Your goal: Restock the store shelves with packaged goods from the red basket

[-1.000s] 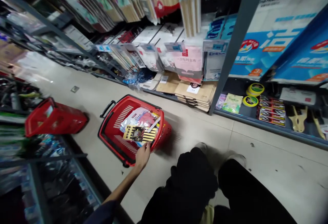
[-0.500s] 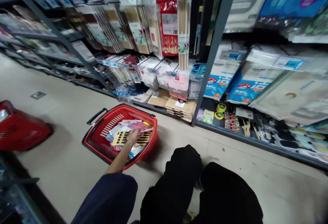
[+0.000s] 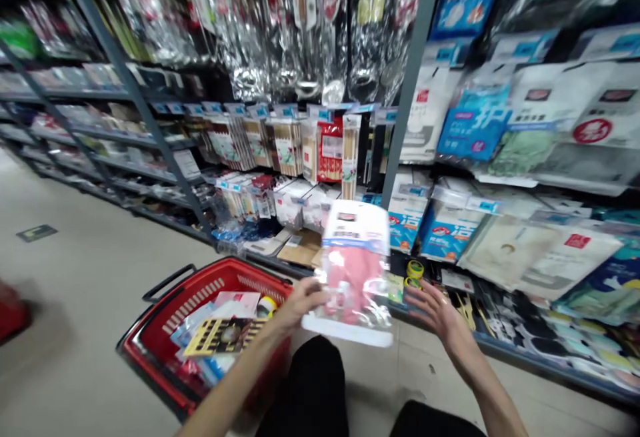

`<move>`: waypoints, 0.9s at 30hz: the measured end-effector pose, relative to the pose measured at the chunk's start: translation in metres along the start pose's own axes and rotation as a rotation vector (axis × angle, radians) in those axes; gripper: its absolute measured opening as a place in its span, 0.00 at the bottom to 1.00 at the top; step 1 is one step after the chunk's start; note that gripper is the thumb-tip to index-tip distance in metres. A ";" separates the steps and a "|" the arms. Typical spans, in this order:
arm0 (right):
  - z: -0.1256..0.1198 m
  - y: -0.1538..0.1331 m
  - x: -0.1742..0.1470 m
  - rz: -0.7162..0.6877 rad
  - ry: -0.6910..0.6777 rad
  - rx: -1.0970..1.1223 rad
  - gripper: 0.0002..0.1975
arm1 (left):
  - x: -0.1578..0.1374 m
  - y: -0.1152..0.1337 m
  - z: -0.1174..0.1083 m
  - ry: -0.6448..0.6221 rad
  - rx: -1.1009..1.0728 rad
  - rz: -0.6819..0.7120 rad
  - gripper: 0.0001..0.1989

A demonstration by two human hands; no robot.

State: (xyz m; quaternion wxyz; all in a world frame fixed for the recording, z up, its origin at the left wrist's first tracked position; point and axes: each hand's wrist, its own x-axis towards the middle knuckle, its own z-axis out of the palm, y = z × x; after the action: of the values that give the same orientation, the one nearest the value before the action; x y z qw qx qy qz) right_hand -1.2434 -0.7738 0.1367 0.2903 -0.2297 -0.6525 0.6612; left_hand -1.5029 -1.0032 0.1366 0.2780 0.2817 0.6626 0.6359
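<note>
My left hand [image 3: 303,303] is closed on the left edge of a flat pack of pink gloves [image 3: 354,277], with a white header and clear plastic over the pink. The pack faces me, roughly upright, in front of the shelves. To its right my right hand [image 3: 435,310] is open, fingers apart, touching nothing I can see. Below my left forearm stands a red shopping basket [image 3: 187,303] with a black handle. In it lie a yellow and black patterned packet [image 3: 225,337], a yellow and white roll-shaped item [image 3: 267,306] and other flat packages, partly hidden by my arm.
Grey shelving [image 3: 413,77] runs across the front, hung with packaged ladles, chopsticks [image 3: 287,147] and glove packs [image 3: 530,123]. Small goods, among them yellow round tapes [image 3: 414,270], lie on the bottom shelf. Part of another red basket [image 3: 13,310] is at the far left.
My left hand has come up out of the basket with the pink glove pack. My right hand has come into view. The view has tilted up toward the shelves.
</note>
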 end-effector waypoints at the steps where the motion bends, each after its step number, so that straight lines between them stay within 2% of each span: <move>1: 0.007 -0.009 0.028 -0.002 -0.073 -0.011 0.40 | 0.021 0.004 0.028 -0.183 -0.003 0.070 0.21; 2: 0.011 -0.014 0.051 -0.006 -0.079 -0.037 0.38 | 0.042 0.002 0.054 -0.364 0.048 0.119 0.21; 3: 0.013 -0.012 0.069 -0.019 -0.024 -0.072 0.36 | 0.063 -0.004 0.076 -0.481 0.105 0.141 0.21; 5: 0.007 0.011 0.087 -0.056 0.148 -0.156 0.31 | 0.099 -0.031 0.112 -0.553 0.118 0.082 0.24; 6: 0.001 0.030 0.089 -0.071 0.203 -0.201 0.29 | 0.114 -0.049 0.125 -0.561 0.047 0.017 0.26; 8: -0.011 0.073 0.085 -0.067 0.144 -0.269 0.27 | 0.135 -0.090 0.141 -0.559 -0.077 -0.077 0.30; 11: -0.024 0.122 0.077 0.000 0.010 -0.270 0.30 | 0.149 -0.141 0.152 -0.562 -0.105 -0.075 0.31; 14: -0.027 0.137 0.087 0.084 -0.027 -0.269 0.33 | 0.157 -0.166 0.158 -0.520 -0.132 -0.068 0.29; 17: -0.025 0.134 0.105 0.159 0.000 -0.302 0.31 | 0.167 -0.171 0.165 -0.413 -0.222 -0.087 0.30; 21: -0.024 0.133 0.122 0.207 0.184 -0.334 0.29 | 0.184 -0.170 0.171 -0.252 -0.370 -0.090 0.32; 24: -0.029 0.138 0.126 0.185 0.212 -0.297 0.29 | 0.189 -0.170 0.168 -0.228 -0.407 -0.162 0.34; 27: -0.033 0.138 0.123 0.209 0.247 -0.296 0.29 | 0.186 -0.169 0.162 -0.297 -0.399 -0.230 0.37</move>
State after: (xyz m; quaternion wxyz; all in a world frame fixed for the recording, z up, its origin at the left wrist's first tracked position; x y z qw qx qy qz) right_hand -1.3223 -0.6627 0.0068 0.2609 -0.4154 -0.6745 0.5517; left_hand -1.5162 -0.7627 -0.0402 0.4924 0.2345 0.5040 0.6697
